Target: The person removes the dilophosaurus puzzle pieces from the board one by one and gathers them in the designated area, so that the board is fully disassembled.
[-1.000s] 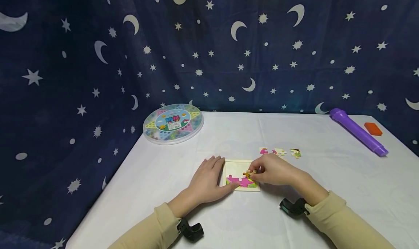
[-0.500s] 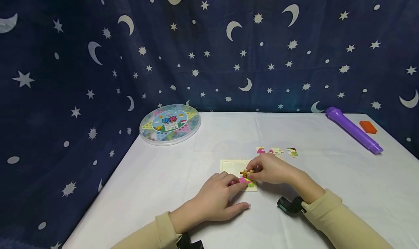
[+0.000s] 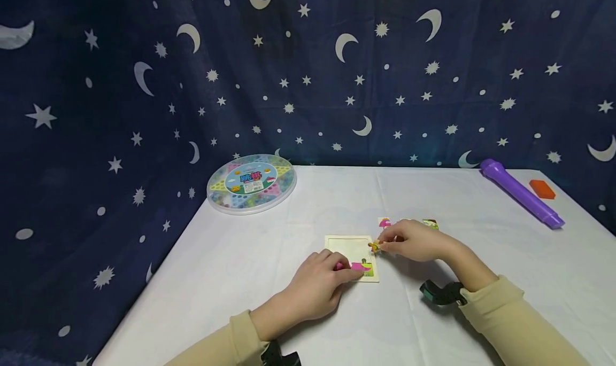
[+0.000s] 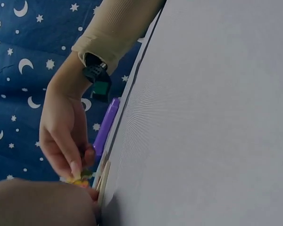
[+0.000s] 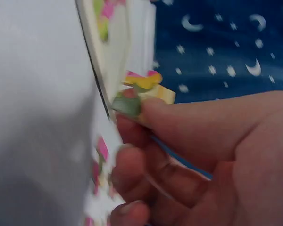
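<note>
Puzzle piece [image 5: 148,91] pinched by thumb and fingers of right hand [image 3: 416,241]; drawn off laid pieces [image 3: 360,266], hence still unplaced. Tray [image 3: 344,244] lies left of grip; laid pieces touched by left hand [image 3: 313,286], nearer the wearer.

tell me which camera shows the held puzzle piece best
The right wrist view: the puzzle piece appears largest there, pinched by the right hand. The head view shows it small; the left wrist view shows it partly hidden behind the left hand.
</note>
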{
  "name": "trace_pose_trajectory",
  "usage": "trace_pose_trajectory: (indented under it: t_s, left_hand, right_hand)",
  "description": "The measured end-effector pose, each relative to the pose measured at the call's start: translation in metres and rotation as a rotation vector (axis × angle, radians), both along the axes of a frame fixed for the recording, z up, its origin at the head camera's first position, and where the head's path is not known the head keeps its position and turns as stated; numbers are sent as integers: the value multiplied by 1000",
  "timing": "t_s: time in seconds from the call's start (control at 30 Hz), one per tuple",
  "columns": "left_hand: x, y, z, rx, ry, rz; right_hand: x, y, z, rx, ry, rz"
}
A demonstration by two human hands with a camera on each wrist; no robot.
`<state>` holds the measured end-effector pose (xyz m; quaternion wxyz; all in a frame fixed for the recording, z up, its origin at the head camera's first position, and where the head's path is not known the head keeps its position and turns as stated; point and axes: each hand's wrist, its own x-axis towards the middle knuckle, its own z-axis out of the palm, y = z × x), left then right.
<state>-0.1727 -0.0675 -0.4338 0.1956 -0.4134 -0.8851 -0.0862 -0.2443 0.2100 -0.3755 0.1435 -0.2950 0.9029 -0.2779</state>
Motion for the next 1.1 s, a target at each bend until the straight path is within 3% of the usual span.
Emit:
trace_pose_trajectory:
  t_s: [0.17, 0.27, 0.7, 1.1]
  left_hand:
    - [-2, -2, -1, 34, -20, 110]
    - [-3, -3, -2, 54, -33, 145]
    - [-7, -4, -3, 93, -23, 135]
    - [-6, -5, -1, 95, -35, 128]
  right_hand:
    - [-5, 26, 4, -18, -103, -59]
    - [-7, 41, 6, -42, -154, -85]
    - [-15, 90, 9, -65, -220, -147]
    - [-18, 105, 2, -79, -249, -250]
